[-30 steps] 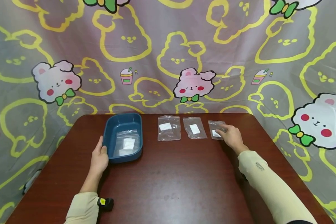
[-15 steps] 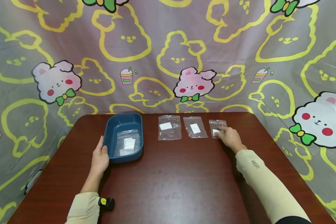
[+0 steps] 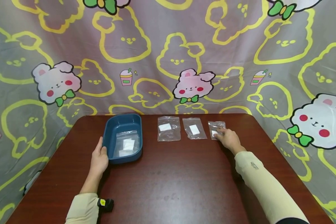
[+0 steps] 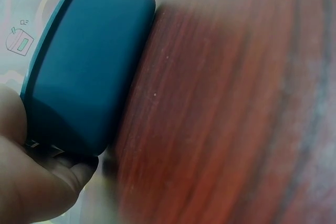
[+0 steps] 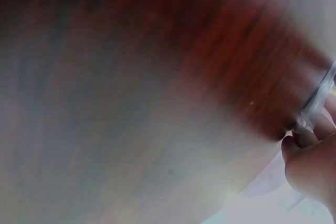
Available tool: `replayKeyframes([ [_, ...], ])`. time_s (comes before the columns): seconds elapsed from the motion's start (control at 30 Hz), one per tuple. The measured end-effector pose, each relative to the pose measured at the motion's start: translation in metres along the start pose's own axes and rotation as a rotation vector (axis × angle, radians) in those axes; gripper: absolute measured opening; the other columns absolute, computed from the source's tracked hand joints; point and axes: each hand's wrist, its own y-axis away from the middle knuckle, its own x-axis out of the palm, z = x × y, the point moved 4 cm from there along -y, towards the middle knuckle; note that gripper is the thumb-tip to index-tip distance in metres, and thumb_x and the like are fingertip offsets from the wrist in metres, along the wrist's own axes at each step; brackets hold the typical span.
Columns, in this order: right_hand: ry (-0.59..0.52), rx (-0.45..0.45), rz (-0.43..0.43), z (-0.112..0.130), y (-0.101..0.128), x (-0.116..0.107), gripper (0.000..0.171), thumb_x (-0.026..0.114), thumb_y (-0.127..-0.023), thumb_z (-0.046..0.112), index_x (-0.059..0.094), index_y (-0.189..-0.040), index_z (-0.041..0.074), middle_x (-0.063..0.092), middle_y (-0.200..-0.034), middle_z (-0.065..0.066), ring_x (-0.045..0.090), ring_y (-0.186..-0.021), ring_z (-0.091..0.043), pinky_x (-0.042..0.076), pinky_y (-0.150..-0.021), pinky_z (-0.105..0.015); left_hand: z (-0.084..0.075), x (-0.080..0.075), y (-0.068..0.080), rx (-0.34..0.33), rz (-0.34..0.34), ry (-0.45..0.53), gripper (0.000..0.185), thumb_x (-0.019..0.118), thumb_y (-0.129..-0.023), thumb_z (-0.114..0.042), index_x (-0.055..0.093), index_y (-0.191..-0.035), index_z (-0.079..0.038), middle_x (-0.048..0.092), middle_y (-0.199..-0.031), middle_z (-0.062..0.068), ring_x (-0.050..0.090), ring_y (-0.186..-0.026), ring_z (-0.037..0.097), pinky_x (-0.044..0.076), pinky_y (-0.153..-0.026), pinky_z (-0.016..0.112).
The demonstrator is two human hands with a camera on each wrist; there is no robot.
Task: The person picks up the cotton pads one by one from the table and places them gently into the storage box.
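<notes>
— Bag (image 3: 216,129) on the far right lay on the table (image 3: 170,183), beside two others?
— Yes. The right hand (image 3: 229,139) pinched its near edge.
— The left hand (image 3: 99,158)?
— Fingers straight, resting against the blue tray (image 3: 109,140), holding nothing.

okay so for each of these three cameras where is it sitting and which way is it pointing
Head: above the near edge, facing forward and down over the table; left hand, right hand and sleeves show.
Left wrist: low by the table, facing the tray; the left hand's palm and thumb show.
Right wrist: low and blurred, facing along the table at the bag; fingertips show.
Head and left wrist share the tray.
</notes>
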Motion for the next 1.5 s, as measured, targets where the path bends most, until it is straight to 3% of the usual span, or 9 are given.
replayKeyframes([
  [0.4, 0.013, -0.022, -0.062, 0.001, 0.005, -0.002, 0.036, 0.067, -0.097, 0.028, 0.071, -0.125, 0.005, 0.064, -0.127, -0.022, 0.058, -0.117, -0.048, 0.047, -0.094, -0.060, -0.001, 0.001, -0.001, -0.015, 0.010, 0.012, 0.056, 0.024, -0.110, -0.012, 0.004, -0.163, -0.016, 0.005, -0.167, 0.009, 0.003, -0.152, 0.031, 0.006, -0.121, 0.052],
  [0.73, 0.019, -0.019, -0.133, 0.002, 0.010, -0.004, 0.024, 0.071, -0.094, 0.023, 0.078, -0.113, 0.011, 0.073, -0.107, -0.019, 0.067, -0.096, -0.044, 0.052, -0.080, -0.058, -0.001, 0.000, -0.002, -0.029, 0.021, 0.017, 0.056, 0.024, -0.110, -0.013, 0.004, -0.163, -0.017, 0.004, -0.168, 0.009, 0.003, -0.152, 0.031, 0.005, -0.121, 0.052],
  [1.17, -0.011, -0.055, -0.172, 0.006, 0.011, -0.002, 0.019, 0.072, -0.093, 0.016, 0.080, -0.108, 0.008, 0.074, -0.101, -0.018, 0.068, -0.091, -0.039, 0.052, -0.079, -0.056, 0.002, -0.006, 0.001, -0.020, 0.004, 0.004, 0.056, 0.025, -0.110, -0.012, 0.006, -0.162, -0.014, 0.006, -0.167, 0.013, 0.004, -0.152, 0.034, 0.006, -0.121, 0.052],
  [1.5, -0.042, -0.054, -0.205, 0.004, 0.015, -0.007, 0.020, 0.071, -0.094, 0.017, 0.079, -0.109, 0.006, 0.073, -0.107, -0.018, 0.067, -0.104, -0.041, 0.052, -0.087, -0.056, 0.004, -0.003, 0.003, -0.026, 0.029, 0.012, 0.056, 0.023, -0.110, -0.012, 0.003, -0.162, -0.014, 0.004, -0.167, 0.012, 0.002, -0.152, 0.033, 0.005, -0.121, 0.052],
])
